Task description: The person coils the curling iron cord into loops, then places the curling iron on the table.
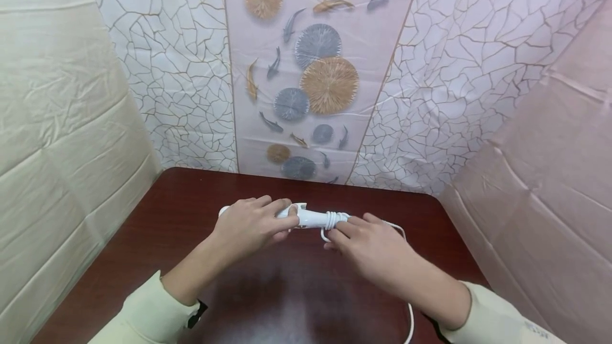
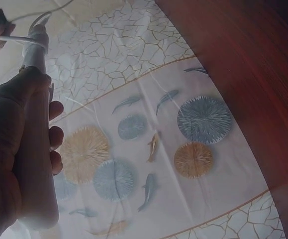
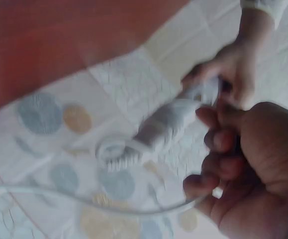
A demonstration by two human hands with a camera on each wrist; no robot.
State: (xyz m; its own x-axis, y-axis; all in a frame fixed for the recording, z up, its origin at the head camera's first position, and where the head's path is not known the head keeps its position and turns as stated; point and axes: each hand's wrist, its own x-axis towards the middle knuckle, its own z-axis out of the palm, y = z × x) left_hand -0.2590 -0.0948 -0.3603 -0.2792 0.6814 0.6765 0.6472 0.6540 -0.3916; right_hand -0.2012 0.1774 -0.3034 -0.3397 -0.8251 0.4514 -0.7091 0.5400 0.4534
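Note:
A white hair styling iron (image 1: 313, 219), long and rounded with a slimmer corded end, lies level across the head view above the table. My left hand (image 1: 253, 222) wraps round its thicker part, and the left wrist view shows the fingers curled about the barrel (image 2: 37, 169). Loops of white cord (image 1: 331, 220) go round the slim end. My right hand (image 1: 377, 248) is at that end with its fingers curled round the cord. In the blurred right wrist view, the cord (image 3: 134, 212) runs out of the right fist, and the ribbed cord sleeve (image 3: 123, 162) shows.
Below the hands is a dark red-brown table (image 1: 306, 291) with rounded far corners. Patterned cloth (image 1: 296, 137) hangs behind it, with plain cloth walls (image 1: 52, 137) at both sides. Loose cord (image 1: 409, 323) trails past the right forearm toward the near edge.

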